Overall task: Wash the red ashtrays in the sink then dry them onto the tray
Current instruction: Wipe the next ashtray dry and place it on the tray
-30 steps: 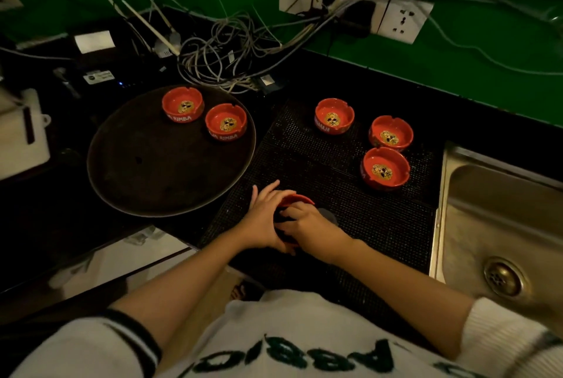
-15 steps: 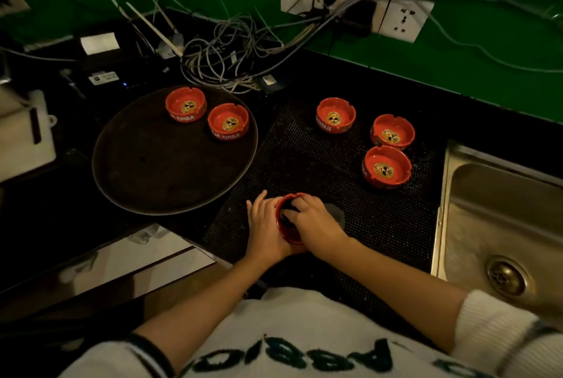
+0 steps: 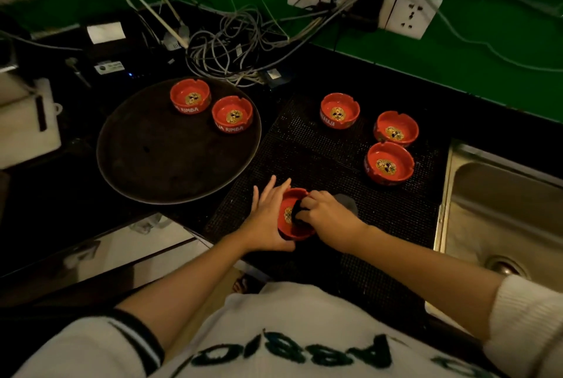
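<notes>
Dark worktop (image 3: 350, 78) left of the sink (image 3: 499, 194) — our left hand (image 3: 269, 219) cups the ashtray (image 3: 288, 226), fingers straight; right hand (image 3: 327, 214) pinches a cloth (image 3: 297, 213) — we should wipe every notch.

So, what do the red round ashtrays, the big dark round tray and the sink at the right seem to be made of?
The red round ashtrays, such as the one being wiped, look like glazed ceramic or glossy melamine: smooth and shiny, with printed lettering. The big dark round tray seems plastic with a matte, grippy surface; it gives no shine. The sink is brushed stainless steel, grey with soft reflections.
</notes>
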Demonstrator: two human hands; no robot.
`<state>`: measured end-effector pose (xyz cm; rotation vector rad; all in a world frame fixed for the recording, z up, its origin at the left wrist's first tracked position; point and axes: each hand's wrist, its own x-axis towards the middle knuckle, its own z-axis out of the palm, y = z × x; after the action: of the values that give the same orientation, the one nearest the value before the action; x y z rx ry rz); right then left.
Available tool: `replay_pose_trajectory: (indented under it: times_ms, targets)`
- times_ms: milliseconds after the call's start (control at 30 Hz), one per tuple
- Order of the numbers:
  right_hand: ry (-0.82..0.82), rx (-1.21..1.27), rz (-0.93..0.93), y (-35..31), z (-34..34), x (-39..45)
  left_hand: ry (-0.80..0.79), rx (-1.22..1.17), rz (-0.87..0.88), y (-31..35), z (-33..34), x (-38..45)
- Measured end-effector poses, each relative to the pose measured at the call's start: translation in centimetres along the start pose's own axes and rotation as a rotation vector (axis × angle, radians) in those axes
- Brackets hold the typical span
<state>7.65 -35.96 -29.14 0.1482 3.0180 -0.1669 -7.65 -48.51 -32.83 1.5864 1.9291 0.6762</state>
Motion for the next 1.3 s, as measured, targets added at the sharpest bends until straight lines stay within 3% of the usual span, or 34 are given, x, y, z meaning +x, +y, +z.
replay_pose_trajectory:
  times_ms: [133, 233, 333, 433, 500, 600, 667, 800, 933, 1100, 1200, 1300]
  targets:
    - [0.031, 0.098, 0.107, -1.4, 0.8, 1.4, 0.325, -0.032, -0.135, 1.1, 3.4, -1.0]
    - [0.087, 0.233, 0.021, -2.1, 1.5, 1.8, 0.373, -0.05, -0.128, 1.0, 3.7, -0.5]
    - [0.148, 0.29, -0.152, -2.0, 1.3, 1.0, 0.281, -0.022, -0.057, -0.2, 2.3, 0.2]
    - [0.092, 0.27, -0.241, -0.2, 0.8, -0.5, 0.051, 0.041, 0.061, -0.9, -0.1, 1.5]
    - [0.001, 0.229, -0.231, 1.5, 0.5, -1.0, -0.067, 0.048, 0.106, -0.9, -1.2, 2.2]
    - [-0.025, 0.126, -0.132, 2.7, 0.2, -1.0, -0.112, 0.044, 0.115, -0.5, -1.4, 2.4]
    - [0.029, 0.08, -0.063, 1.8, 0.1, -0.6, -0.041, 0.061, 0.068, -0.2, -0.2, 1.7]
    - [0.064, 0.139, 0.107, -1.2, 1.6, 0.9, 0.249, 0.038, -0.099, 1.1, 3.2, 0.1]
    - [0.144, 0.215, 0.085, -2.5, 2.8, -0.2, 0.366, -0.01, -0.117, 0.8, 3.8, 0.5]
    - [0.002, 0.189, -0.093, 1.0, 1.1, -2.5, 0.111, 0.084, 0.079, -0.3, 1.4, 2.1]
    - [-0.017, 0.115, -0.037, 2.2, 0.5, -2.4, -0.058, 0.046, 0.14, 0.1, 0.0, 3.5]
    - [0.009, 0.063, 0.047, 0.9, 0.8, -1.1, -0.069, 0.051, 0.122, 0.1, 0.0, 3.1]
